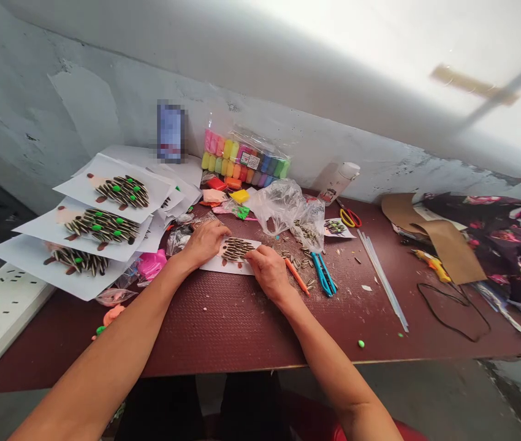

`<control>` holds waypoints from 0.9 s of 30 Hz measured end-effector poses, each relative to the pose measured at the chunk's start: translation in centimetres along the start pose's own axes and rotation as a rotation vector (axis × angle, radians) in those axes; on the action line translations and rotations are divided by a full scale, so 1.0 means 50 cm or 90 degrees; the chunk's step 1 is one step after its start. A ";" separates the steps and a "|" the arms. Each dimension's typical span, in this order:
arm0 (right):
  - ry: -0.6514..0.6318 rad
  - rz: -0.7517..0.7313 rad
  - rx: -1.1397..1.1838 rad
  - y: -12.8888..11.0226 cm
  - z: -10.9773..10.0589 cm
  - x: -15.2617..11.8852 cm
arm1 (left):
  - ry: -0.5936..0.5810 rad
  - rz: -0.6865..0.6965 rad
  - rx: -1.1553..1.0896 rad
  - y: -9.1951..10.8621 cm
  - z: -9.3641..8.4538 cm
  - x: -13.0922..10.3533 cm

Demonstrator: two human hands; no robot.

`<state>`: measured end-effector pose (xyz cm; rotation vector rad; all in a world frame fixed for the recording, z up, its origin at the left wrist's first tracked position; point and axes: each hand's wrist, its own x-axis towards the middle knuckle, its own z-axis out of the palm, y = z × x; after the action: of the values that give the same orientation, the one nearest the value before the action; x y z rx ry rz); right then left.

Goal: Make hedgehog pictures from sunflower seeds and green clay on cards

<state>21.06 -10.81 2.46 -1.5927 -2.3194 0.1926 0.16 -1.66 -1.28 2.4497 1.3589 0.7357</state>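
On the table in front of me lies a white card (214, 264) with a hedgehog picture whose back is covered in rows of striped sunflower seeds (236, 250). My left hand (206, 244) holds the card down at its left edge, fingers bent together. At the card's right side, my right hand (267, 269) has thumb and fingertips pinched against the edge of the seeds; whatever is between them is hidden. Loose sunflower seeds (304, 260) are scattered to the right, around an orange pen-like stick (297, 277) and a blue utility knife (323, 274).
Left, finished-looking hedgehog sheets (117, 190) with green dots are stacked beside a white power strip (5, 300). Behind are bagged coloured clay (246, 159), a plastic bag (279, 205) and a white bottle (339, 182). Scissors (350, 217), glue sticks (384, 282) and a glue gun (433, 264) lie right.
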 end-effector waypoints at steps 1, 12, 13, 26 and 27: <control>-0.001 0.000 -0.009 -0.001 0.000 0.000 | -0.001 0.000 0.002 0.000 0.000 0.000; -0.007 -0.047 -0.111 -0.017 0.005 0.006 | 0.002 0.009 0.004 -0.003 0.001 -0.001; -0.008 -0.048 -0.113 -0.017 0.004 0.005 | 0.003 0.009 0.004 -0.003 0.002 -0.001; 0.119 0.158 -0.052 0.048 -0.046 -0.011 | 0.002 0.013 -0.005 -0.004 0.001 0.000; 0.113 0.196 -0.066 0.060 -0.053 -0.010 | 0.002 0.011 -0.006 -0.004 0.001 -0.001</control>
<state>24.78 -10.36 3.98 -1.9297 -1.9729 0.0001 0.03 -1.59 -1.40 2.4564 1.3336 0.7483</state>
